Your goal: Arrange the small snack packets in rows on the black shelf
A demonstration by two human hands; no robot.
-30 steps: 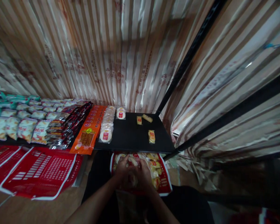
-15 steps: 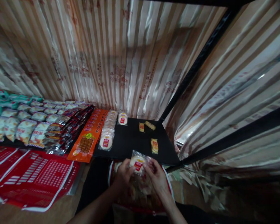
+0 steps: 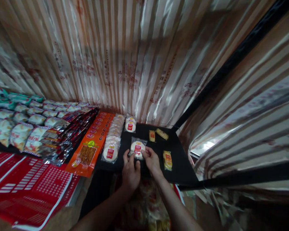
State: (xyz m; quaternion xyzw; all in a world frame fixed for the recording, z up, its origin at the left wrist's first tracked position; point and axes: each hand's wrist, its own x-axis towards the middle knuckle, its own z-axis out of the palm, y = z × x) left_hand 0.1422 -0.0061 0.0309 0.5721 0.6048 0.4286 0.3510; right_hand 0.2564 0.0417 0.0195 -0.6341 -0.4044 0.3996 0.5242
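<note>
A clear packet of round white rice crackers [image 3: 137, 147] with a red label is over the black shelf, tilted slightly toward me. My right hand [image 3: 153, 162] pinches its right edge between thumb and fingers. At the lower left corner, my left hand [image 3: 131, 175] touches the packet with a fingertip, its fingers apart and its thumb free below. To the left, a row of similar rice cracker packets [image 3: 109, 152] overlaps front to back. One more rice cracker packet [image 3: 130, 124] stands at the back. Below my forearms, a basket holds more packets [image 3: 149, 199], dimly lit.
Small yellow packets [image 3: 168, 160] lie on the black shelf [image 3: 144, 175] at right. An orange stick-snack bag [image 3: 86, 154], dark foil packs [image 3: 74, 128] and white snack bags [image 3: 35, 138] fill the left. A red basket [image 3: 43, 186] sits below. A black post [image 3: 221, 77] slants at right.
Both hands have moved forward from above the basket to the shelf, bringing the rice cracker packet along. My left hand's grip has loosened. The view has shifted slightly.
</note>
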